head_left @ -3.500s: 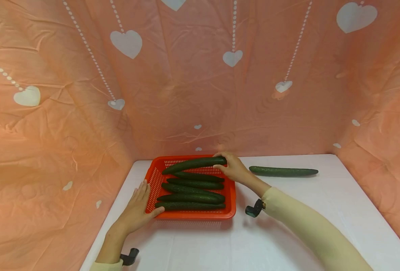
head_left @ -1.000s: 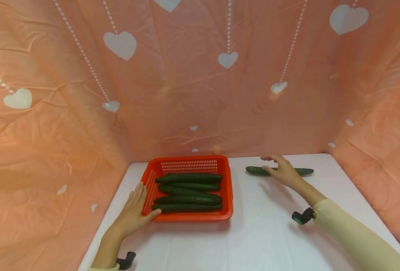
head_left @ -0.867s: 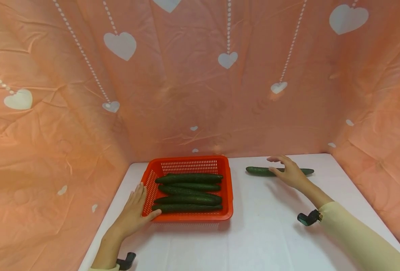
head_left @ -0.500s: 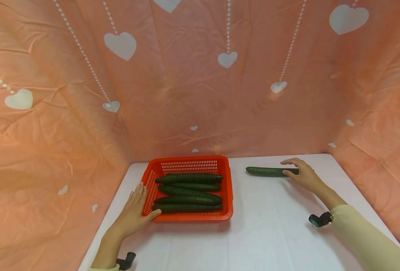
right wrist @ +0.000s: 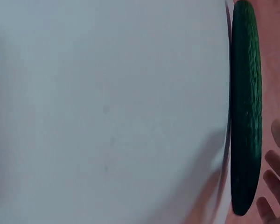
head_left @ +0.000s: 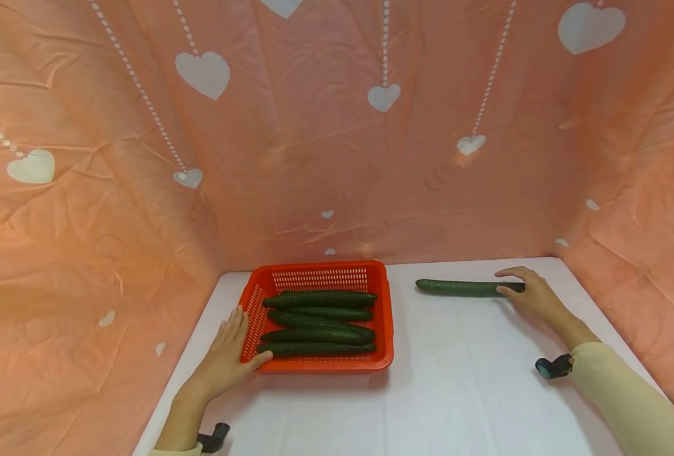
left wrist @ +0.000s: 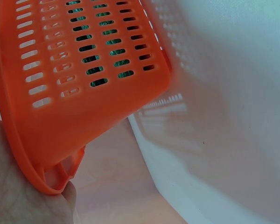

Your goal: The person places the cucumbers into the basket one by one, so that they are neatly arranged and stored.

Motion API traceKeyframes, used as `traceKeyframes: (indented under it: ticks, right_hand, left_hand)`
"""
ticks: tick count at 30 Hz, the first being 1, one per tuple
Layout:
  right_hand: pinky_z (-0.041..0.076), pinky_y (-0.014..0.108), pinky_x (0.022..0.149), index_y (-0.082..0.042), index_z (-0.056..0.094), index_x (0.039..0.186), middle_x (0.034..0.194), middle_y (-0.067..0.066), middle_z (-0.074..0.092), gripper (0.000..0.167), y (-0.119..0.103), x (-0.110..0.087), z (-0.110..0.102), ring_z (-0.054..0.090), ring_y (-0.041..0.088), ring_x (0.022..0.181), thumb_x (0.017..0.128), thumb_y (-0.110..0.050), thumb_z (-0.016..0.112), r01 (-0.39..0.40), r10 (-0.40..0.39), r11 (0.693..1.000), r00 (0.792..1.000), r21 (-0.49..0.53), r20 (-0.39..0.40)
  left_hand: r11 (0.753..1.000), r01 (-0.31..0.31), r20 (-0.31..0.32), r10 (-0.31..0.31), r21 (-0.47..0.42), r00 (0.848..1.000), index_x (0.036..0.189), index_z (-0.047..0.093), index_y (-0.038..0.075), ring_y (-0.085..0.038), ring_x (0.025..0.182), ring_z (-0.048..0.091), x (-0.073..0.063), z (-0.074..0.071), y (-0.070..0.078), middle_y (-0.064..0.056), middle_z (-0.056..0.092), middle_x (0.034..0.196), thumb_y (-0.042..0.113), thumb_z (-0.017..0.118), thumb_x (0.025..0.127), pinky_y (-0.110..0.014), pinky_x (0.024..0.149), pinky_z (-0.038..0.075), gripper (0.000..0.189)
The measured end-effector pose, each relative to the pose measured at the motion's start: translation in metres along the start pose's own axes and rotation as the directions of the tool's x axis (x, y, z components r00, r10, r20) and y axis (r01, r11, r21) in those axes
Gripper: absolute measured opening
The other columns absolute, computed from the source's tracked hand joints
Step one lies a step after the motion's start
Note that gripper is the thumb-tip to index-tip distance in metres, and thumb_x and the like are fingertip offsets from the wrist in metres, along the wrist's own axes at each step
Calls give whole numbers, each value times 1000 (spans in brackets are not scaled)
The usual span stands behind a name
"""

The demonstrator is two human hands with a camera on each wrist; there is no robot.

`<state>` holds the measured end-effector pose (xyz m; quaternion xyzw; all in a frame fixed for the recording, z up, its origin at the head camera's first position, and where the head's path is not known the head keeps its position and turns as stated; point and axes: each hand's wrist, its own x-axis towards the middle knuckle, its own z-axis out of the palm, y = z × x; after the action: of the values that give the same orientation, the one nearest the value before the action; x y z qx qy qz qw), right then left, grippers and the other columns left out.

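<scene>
A red plastic basket (head_left: 391,316) stands on the white table with several dark green cucumbers (head_left: 317,335) lying crosswise in it. My left hand (head_left: 221,361) rests against the basket's left side, fingers straight along the rim and thumb over the front corner. Seen from the left wrist, the palm (left wrist: 28,200) touches the rim near a corner loop. To the right of the basket, a single cucumber (head_left: 457,288) lies on the table. My right hand (head_left: 536,297) is at its right end, thumb and fingers spread. In the right wrist view, the fingers (right wrist: 276,184) appear apart from the cucumber (right wrist: 246,107).
The white table (head_left: 428,392) reaches back to a peach cloth wall (head_left: 337,158) printed with white hearts. Cloth also hangs at both sides. A dark wrist camera (head_left: 553,367) sits at the right cuff.
The cucumber my right hand held over the basket's back has been released inside. That hand has since moved right, along the lone cucumber to its right end. My left hand stays put.
</scene>
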<state>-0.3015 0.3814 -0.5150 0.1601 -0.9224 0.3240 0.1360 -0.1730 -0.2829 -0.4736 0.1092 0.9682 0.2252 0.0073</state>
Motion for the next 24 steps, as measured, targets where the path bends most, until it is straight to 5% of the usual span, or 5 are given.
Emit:
traceKeyframes:
  ticks: [11, 24]
  right_hand:
    - [33, 78, 112, 4, 67, 135, 138, 36, 58, 45, 13, 0, -1, 45, 61, 136, 97, -16, 81, -139, 137, 990, 978, -4, 157]
    - [34, 77, 113, 2, 68, 134, 140, 37, 59, 40, 12, 2, 2, 47, 59, 136, 98, -12, 78, -141, 139, 990, 974, -1, 180]
  left_hand:
    - [1000, 1, -7, -1, 24, 1000, 166, 16, -11, -46, 164, 0, 1, 0, 1, -27, 1, 178, 62, 69, 98, -62, 132, 4, 113]
    - [1000, 7, 0, -7, 19, 1000, 167, 15, -10, -45, 165, -2, 0, -1, 2, -26, -1, 178, 63, 68, 98, -60, 133, 2, 113]
